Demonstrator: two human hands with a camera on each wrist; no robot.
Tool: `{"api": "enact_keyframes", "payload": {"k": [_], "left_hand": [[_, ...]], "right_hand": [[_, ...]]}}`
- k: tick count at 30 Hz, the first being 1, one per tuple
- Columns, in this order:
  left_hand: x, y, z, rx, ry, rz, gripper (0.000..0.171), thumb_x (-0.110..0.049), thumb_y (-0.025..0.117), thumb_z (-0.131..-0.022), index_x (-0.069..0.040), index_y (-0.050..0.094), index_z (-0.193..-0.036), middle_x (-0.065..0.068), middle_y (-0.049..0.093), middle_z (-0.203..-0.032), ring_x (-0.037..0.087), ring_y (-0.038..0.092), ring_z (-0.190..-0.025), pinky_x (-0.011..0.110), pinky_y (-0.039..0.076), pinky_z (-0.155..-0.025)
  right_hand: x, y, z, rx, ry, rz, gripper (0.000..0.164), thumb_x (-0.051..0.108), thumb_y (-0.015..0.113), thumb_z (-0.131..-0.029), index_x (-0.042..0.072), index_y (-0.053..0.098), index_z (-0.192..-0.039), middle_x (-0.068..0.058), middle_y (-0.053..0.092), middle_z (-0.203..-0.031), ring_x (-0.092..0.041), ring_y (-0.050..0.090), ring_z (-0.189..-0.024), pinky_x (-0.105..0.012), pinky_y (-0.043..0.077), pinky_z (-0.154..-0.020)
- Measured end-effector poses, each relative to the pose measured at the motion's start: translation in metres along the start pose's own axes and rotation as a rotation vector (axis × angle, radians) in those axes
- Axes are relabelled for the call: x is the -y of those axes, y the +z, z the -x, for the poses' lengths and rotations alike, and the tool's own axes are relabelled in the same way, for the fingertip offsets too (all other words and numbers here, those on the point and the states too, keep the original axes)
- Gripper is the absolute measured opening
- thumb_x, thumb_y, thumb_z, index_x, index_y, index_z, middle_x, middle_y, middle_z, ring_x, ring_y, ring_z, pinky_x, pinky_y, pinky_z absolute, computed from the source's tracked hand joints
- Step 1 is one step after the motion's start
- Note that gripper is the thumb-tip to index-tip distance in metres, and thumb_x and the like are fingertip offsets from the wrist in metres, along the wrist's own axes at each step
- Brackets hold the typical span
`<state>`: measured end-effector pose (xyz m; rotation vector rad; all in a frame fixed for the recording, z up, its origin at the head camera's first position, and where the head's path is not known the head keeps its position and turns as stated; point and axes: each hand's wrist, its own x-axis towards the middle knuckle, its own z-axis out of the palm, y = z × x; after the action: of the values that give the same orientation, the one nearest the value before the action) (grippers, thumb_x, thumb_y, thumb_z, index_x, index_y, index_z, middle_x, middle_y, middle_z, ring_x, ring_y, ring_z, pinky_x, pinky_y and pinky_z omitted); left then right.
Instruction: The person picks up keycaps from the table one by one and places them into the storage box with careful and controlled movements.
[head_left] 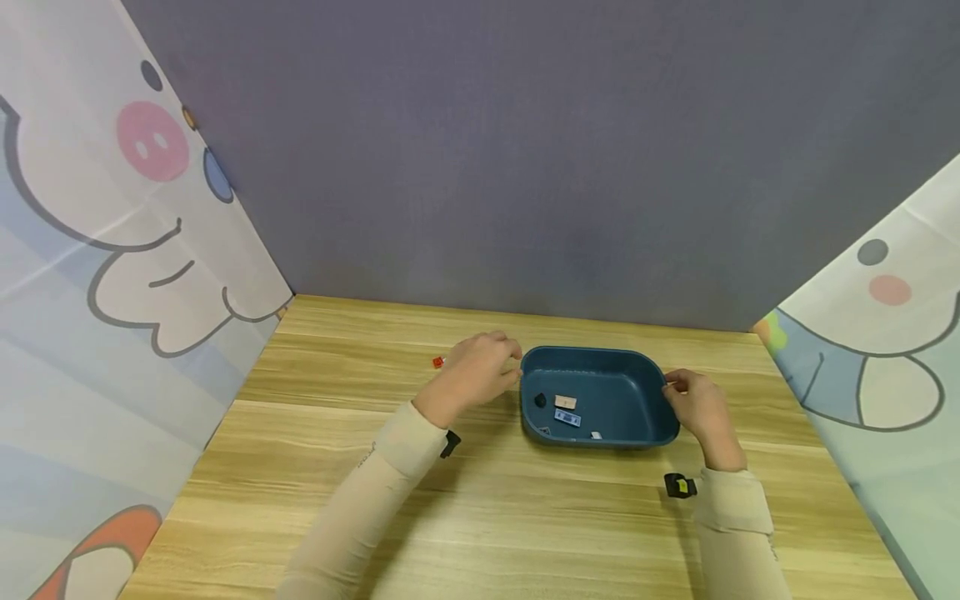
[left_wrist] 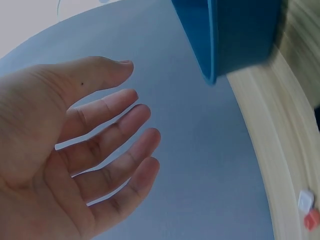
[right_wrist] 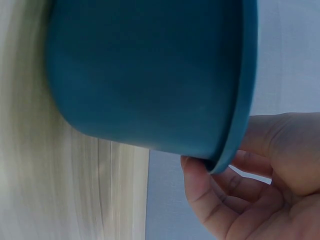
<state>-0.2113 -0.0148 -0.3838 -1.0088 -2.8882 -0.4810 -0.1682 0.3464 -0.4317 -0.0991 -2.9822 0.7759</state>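
Observation:
A dark teal plastic bin [head_left: 618, 398] with rounded corners stands on the wooden table. My right hand [head_left: 697, 408] pinches its right-hand rim, and in the right wrist view the fingers [right_wrist: 199, 192] curl around the lip. My left hand [head_left: 474, 372] hovers beside the bin's left side. The left wrist view shows its fingers [left_wrist: 120, 145] loosely spread, holding nothing, apart from the bin's corner [left_wrist: 245, 40]. Inside the bin lie a blue block [head_left: 567, 417], a beige block [head_left: 566, 402], a small black piece [head_left: 540, 400] and a small white piece [head_left: 596, 435].
A small red piece [head_left: 438, 362] lies on the table beyond my left hand, with a white piece [left_wrist: 305, 201] touching it. A grey panel [head_left: 480, 167] rises behind the table [head_left: 555, 517]. Cartoon-printed cloths [head_left: 112, 275] hang at both sides.

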Motion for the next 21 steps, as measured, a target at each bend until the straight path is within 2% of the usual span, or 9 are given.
{"api": "enact_keyframes", "payload": {"k": [9,16,21], "left_hand": [[0.026,-0.006,0.011,0.009,-0.104,0.007,0.030,-0.028,0.072,-0.094,-0.013,0.070,-0.120,0.003,0.066,-0.112,0.023,0.065,-0.095,0.037,0.055,-0.073],[0.047,-0.010,0.019,-0.009,-0.153,0.011,0.029,-0.027,0.071,-0.095,-0.011,0.071,-0.119,0.005,0.067,-0.114,0.025,0.066,-0.095,0.040,0.056,-0.074],[0.065,-0.011,0.023,-0.022,-0.206,0.064,0.029,-0.025,0.072,-0.094,-0.009,0.071,-0.119,0.006,0.067,-0.114,0.024,0.066,-0.096,0.040,0.055,-0.077]], "right_hand": [[0.000,0.001,0.002,0.001,-0.007,0.001,0.030,0.007,0.055,-0.097,-0.013,0.062,-0.118,-0.032,0.066,-0.105,-0.048,0.063,-0.091,-0.056,0.052,-0.072],[0.001,0.000,0.001,-0.011,-0.005,0.001,0.029,0.007,0.057,-0.097,-0.013,0.063,-0.118,-0.032,0.066,-0.104,-0.048,0.063,-0.089,-0.056,0.052,-0.072],[0.000,0.001,0.001,-0.007,0.001,-0.004,0.030,0.007,0.056,-0.097,-0.013,0.062,-0.118,-0.032,0.066,-0.104,-0.046,0.064,-0.087,-0.054,0.052,-0.069]]}}
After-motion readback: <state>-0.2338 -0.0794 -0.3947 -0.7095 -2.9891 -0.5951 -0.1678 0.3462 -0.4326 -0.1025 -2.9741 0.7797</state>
